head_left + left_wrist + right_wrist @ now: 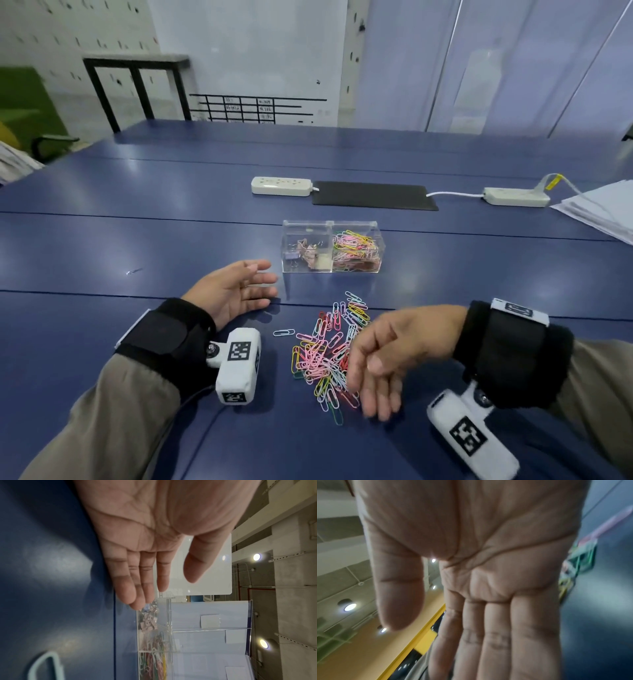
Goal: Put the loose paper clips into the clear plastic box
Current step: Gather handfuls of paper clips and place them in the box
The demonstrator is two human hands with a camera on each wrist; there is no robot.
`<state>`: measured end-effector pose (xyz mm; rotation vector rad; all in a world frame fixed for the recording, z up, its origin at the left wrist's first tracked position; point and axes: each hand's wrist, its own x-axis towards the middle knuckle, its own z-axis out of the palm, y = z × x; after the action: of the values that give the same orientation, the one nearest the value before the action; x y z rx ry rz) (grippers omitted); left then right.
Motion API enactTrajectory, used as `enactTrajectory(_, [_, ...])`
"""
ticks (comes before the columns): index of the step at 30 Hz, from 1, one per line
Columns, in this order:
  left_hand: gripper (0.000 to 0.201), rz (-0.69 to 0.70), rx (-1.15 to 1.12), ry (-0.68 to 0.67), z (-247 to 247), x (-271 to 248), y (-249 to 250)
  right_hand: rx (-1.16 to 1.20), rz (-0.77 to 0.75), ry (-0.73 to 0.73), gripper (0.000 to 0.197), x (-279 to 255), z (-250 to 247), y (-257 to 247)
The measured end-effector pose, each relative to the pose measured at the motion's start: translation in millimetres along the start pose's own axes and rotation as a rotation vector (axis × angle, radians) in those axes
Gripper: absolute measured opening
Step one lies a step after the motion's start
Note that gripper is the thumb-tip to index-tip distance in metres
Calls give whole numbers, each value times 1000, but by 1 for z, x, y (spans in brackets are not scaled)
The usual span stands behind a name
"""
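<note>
A pile of coloured loose paper clips (325,353) lies on the blue table (137,240) in front of me. Behind it stands the clear plastic box (332,247), with binder clips in its left compartment and coloured paper clips in the right one. My left hand (239,291) rests on its edge on the table left of the pile, palm up and fingers straight, empty (154,547). My right hand (380,356) hovers at the pile's right edge, fingers hanging down and relaxed, its palm (488,574) bare. Blurred clips (578,561) show beside that palm.
One pale clip (283,332) lies apart, left of the pile. A small metal piece (133,271) sits far left. Two white power strips (281,186) (515,196) and a black mat (373,195) lie behind the box. Stacked papers (603,209) are at the right.
</note>
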<state>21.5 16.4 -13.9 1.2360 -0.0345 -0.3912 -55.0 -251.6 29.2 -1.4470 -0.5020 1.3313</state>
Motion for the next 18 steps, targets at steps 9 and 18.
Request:
enactTrajectory(9, [35,-24,-22,-28,-4,5,0,53,-11,-52,31,39,-1,2])
enactTrajectory(18, [35,-41,-13,-23,-15,9,5,161,-191,126,26,57,-2,-28])
